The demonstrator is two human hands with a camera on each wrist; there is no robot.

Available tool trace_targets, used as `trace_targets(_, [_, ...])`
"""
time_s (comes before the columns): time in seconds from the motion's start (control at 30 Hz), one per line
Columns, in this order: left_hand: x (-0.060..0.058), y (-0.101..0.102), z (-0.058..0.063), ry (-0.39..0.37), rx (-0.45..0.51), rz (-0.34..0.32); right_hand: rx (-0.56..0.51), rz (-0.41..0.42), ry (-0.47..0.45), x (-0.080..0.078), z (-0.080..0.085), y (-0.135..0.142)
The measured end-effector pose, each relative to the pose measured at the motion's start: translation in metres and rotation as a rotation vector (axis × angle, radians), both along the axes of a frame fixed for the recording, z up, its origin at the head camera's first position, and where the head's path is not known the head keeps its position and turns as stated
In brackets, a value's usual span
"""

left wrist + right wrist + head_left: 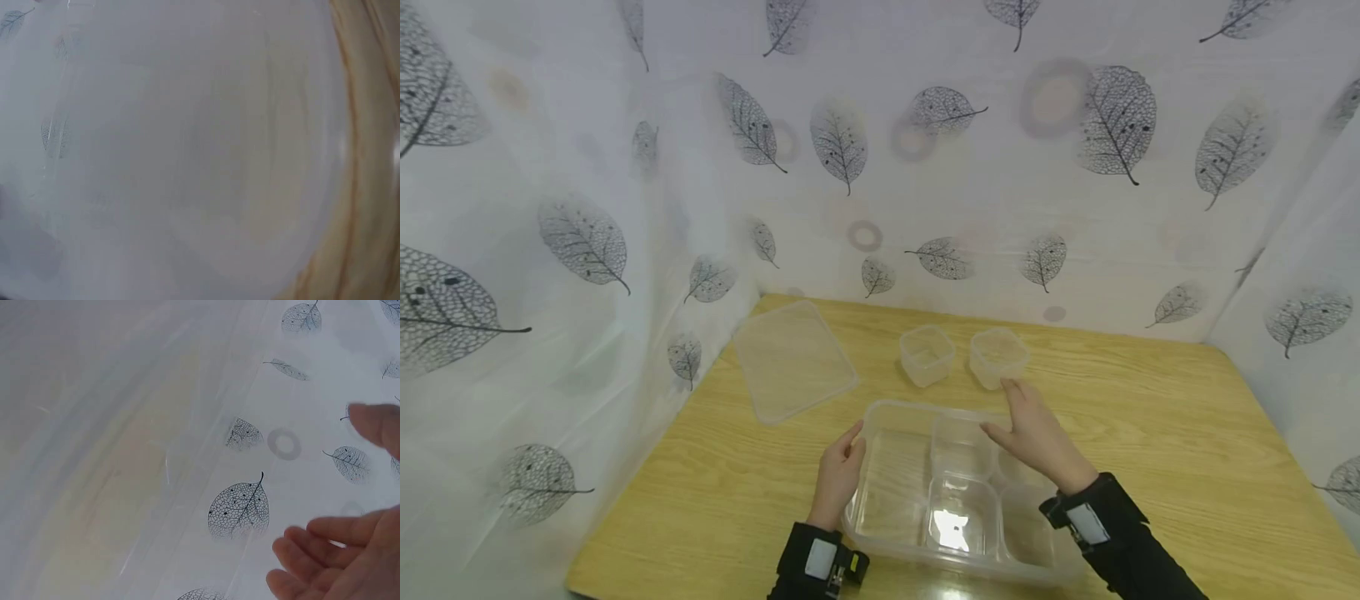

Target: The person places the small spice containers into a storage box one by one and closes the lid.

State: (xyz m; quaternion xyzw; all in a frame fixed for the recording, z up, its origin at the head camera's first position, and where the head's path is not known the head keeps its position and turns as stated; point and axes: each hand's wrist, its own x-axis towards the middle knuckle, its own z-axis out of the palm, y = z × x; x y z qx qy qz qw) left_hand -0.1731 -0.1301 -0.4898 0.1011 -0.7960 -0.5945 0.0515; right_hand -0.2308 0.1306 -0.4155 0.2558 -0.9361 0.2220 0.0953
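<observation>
A large clear plastic container (891, 487) stands near the table's front, with several small square cups inside, among them a front middle cup (964, 517) and a back middle cup (962, 446). At its left rim my left hand (837, 479) holds the edge, thumb and index fingertip at the rim. My right hand (1037, 433) is over the container's back right part, thumb spread from the fingers. Its fingertips come close to a small clear cup (998, 354); touching or apart, I cannot tell. The right wrist view shows that hand (350, 556) holding nothing.
A second small clear cup (927, 354) stands to the left of the first, behind the container. Farther left a flat clear lid (793, 358) lies on the wooden table (1180, 442). A leaf-patterned white curtain (970, 192) hangs along the back and sides.
</observation>
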Motion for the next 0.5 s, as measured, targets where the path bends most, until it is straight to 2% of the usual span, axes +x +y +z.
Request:
trace_targets(0.17, [-0.001,-0.001,0.0,0.006,-0.023,0.006,-0.059,-0.064,-0.01,-0.006,0.006,0.002])
trace_targets(0.27, [0.0,0.0,0.0,0.004,-0.026,0.005,-0.075,-0.083,0.001,-0.011,0.009,0.003])
trace_targets(0.5, [0.0,0.0,0.001,-0.004,-0.009,0.002,-0.114,-0.113,-0.04,-0.022,0.014,0.001])
